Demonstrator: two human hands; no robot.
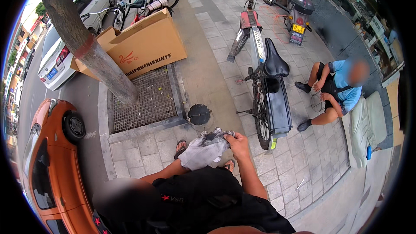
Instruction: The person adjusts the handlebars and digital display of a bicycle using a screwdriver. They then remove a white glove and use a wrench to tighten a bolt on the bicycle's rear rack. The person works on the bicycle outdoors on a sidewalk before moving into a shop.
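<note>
Paved sidewalk [216, 82]: 1 bicycle [264, 86]; right hand [239, 143] grip pinches 1 grey glove [203, 149] on left hand [197, 154].

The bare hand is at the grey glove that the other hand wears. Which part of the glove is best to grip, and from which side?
Probably the fingertip end of the grey glove, taken from the right, where the bare right hand already pinches it. The cloth bunches loosely there, while the cuff sits close around the left forearm.
</note>
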